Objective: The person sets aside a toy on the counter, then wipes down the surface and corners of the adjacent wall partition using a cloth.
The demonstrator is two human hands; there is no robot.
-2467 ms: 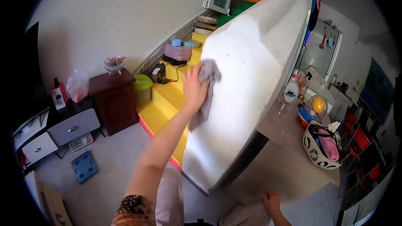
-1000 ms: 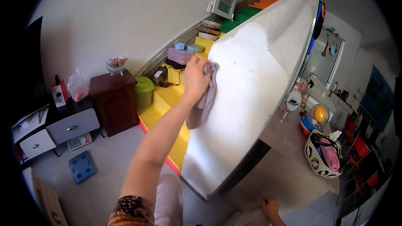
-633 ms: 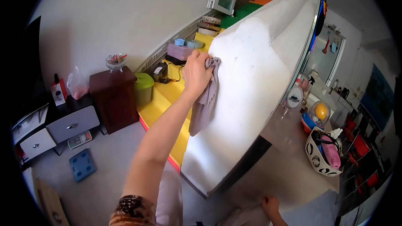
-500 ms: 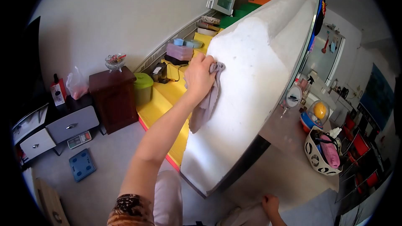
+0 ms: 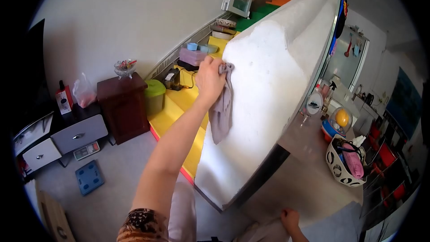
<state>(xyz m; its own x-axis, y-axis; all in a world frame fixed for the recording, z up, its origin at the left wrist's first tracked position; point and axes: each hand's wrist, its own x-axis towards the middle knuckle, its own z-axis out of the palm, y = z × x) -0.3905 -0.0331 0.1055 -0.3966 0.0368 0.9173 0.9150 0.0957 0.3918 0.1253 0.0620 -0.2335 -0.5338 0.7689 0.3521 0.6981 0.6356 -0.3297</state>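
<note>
My left hand (image 5: pixel 210 79) is closed on a grey cloth (image 5: pixel 221 116) at the left edge of a white stair side wall (image 5: pixel 264 89). Most of the cloth hangs down below my fingers against the wall, and a bunched end pokes out beside my knuckles. Low in the view, my right hand (image 5: pixel 290 218) is curled into a fist by my knee, with nothing visible in it. Yellow steps (image 5: pixel 177 112) lie just left of the wall, behind my left forearm.
On the steps stand a lidded green bin (image 5: pixel 154 96), a pink box (image 5: pixel 192 57) and a black device (image 5: pixel 171 78). A brown cabinet (image 5: pixel 121 107) and a blue scale (image 5: pixel 89 178) are at left. Right of the wall, a white basket (image 5: pixel 342 166) sits on a counter.
My left hand has shifted slightly left along the wall's edge with the cloth, which now hangs straighter. My right hand stays by my knee.
</note>
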